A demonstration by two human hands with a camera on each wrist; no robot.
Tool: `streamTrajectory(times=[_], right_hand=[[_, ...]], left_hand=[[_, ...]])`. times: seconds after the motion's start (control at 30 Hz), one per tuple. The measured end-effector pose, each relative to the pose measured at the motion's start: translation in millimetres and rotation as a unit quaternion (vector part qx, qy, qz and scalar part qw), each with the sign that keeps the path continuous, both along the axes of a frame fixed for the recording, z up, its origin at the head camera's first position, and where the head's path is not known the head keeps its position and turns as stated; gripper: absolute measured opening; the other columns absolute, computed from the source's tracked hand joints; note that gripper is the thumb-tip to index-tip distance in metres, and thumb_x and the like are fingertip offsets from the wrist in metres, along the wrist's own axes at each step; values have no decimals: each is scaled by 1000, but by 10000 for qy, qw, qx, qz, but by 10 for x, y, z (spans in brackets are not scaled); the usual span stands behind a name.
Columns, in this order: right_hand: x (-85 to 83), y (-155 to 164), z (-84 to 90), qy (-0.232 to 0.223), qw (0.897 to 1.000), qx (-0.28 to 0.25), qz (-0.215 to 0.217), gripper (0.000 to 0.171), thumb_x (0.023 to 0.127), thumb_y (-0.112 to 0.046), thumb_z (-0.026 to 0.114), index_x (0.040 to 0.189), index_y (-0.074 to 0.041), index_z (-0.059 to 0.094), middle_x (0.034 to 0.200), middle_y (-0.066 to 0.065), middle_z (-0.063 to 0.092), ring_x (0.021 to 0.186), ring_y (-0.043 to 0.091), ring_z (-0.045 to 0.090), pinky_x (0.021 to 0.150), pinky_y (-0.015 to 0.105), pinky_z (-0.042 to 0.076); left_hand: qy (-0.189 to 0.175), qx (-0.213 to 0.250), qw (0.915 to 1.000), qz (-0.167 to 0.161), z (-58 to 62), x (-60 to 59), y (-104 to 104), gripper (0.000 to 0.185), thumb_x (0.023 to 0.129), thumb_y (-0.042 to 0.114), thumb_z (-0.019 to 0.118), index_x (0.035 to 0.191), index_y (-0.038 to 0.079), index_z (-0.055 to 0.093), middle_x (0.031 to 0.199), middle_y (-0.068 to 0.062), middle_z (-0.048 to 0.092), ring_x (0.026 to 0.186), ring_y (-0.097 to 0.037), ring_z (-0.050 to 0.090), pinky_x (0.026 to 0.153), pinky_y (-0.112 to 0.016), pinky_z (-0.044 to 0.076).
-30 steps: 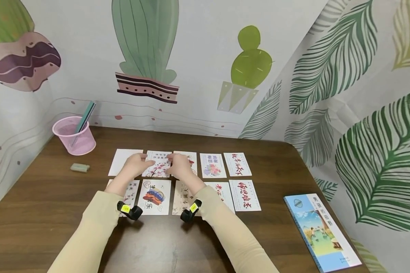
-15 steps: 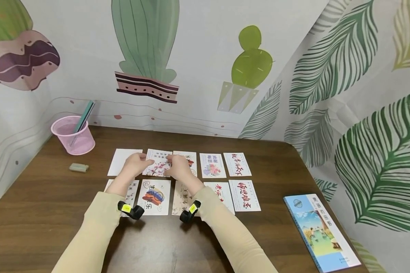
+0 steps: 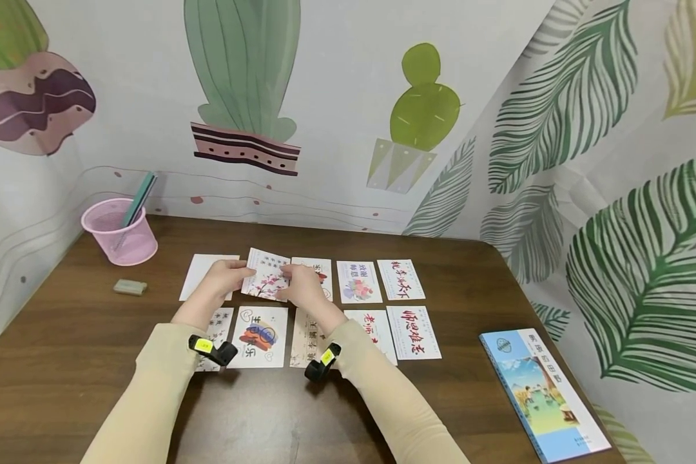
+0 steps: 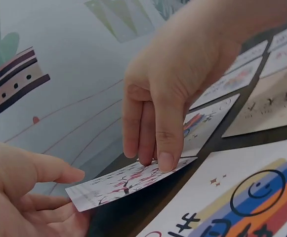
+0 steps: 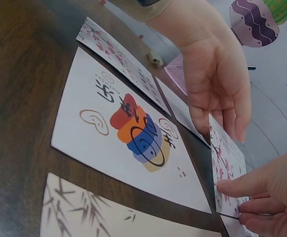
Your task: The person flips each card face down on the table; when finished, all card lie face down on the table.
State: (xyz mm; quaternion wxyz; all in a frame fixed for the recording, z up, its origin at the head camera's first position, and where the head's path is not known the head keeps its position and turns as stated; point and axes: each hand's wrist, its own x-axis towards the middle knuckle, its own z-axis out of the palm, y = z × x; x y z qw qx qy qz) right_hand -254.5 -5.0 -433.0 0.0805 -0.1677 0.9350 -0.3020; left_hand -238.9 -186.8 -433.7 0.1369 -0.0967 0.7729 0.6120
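Pinching one end of the blossom card (image 3: 267,272) is the right hand (image 3: 305,287), with its thumb on one face of it. The left hand (image 3: 223,278) is at the other end with loose fingers, not squeezing it. The blossom card is in the back row, second from the left, and it is tilted, with the left hand's end up off the brown worktop (image 3: 267,419).

Two rows of cards lie around it. A plain white card (image 3: 196,274) is on the left, partly under the left hand and arm. The next card in the back row (image 3: 321,272) is on the right, and the right hand hides some of it. After that come a flower bunch card (image 3: 359,283) and a card with big red writing (image 3: 401,280).

In the front row, a smiley card with bright stripes (image 3: 259,336) is easy to see. The left arm covers part of the end card (image 3: 219,325). The right arm blocks some of the tan card (image 3: 303,340) and the card beside it (image 3: 377,328). One more red writing card (image 3: 414,333) is at the right end.

A pink mesh cup (image 3: 136,248) and a small pale block (image 3: 130,287) sit far left. A blue and white book (image 3: 542,393) lies far right.
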Motion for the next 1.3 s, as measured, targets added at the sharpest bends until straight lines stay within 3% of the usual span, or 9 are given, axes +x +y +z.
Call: streamTrajectory(times=[0.13,0.27,0.4,0.6,0.67,0.77,0.9,1.03,1.3], right_hand=[[-3,-14,-17,-8,10000,-17,-9,57,81,-14,80,133,-5,59,127,7,67,118,20,63,102,33,49],[-6,-25,-18,-30,10000,-7,-21,58,81,-15,80,134,-6,59,128,6,66,119,19,62,104,33,47],[4,-20,20,-7,10000,-85,-44,59,81,-14,80,135,-7,58,128,6,67,119,21,62,103,34,48],[42,-30,191,399,9955,-860,-80,46,86,-13,74,131,-7,62,123,7,69,109,22,67,90,30,55],[52,-50,263,523,9909,-1244,-10,41,88,-13,73,128,-7,64,120,9,70,104,21,70,84,25,57],[62,-86,346,638,9827,-1735,102,35,89,-13,71,123,-6,67,114,11,72,98,21,72,79,21,57],[72,-139,387,616,9765,-2065,45,35,91,-19,70,123,-7,68,113,10,73,98,20,72,77,18,57],[84,-181,399,560,9691,-2396,-166,39,91,-24,71,124,-4,67,110,13,73,96,21,73,76,19,58],[91,-208,445,608,9613,-2641,-502,44,83,-30,78,116,-1,71,103,13,75,94,19,73,73,19,58]], left_hand=[[8,228,9996,-169,-17,4,-28,60,99,12,49,146,-16,24,147,-35,36,134,-41,45,114,-44,37],[102,183,9993,-318,-22,13,-60,61,98,9,50,146,-16,24,144,-35,40,118,-27,58,99,-28,50],[192,103,9991,-361,-13,30,-76,60,98,8,50,146,-15,26,144,-34,42,117,-25,59,91,-23,54],[613,129,9980,118,95,95,-50,58,100,11,50,149,-9,26,148,-30,39,132,-35,46,108,-40,45],[796,109,9962,329,147,122,-32,57,100,11,51,149,-8,29,147,-29,42,132,-36,47,107,-40,45],[1033,-23,9935,468,215,168,-8,56,100,14,53,148,-5,33,145,-26,47,129,-34,51,100,-28,50],[1350,-84,9893,546,244,211,18,53,99,15,55,146,-4,39,140,-25,53,114,-17,59,83,-11,50],[1734,140,9837,452,231,228,48,52,97,12,58,143,-7,43,135,-30,55,93,6,59,80,-8,50],[2202,353,9746,198,186,233,115,50,93,7,66,137,-8,49,133,-29,56,93,13,60,84,-10,51]])
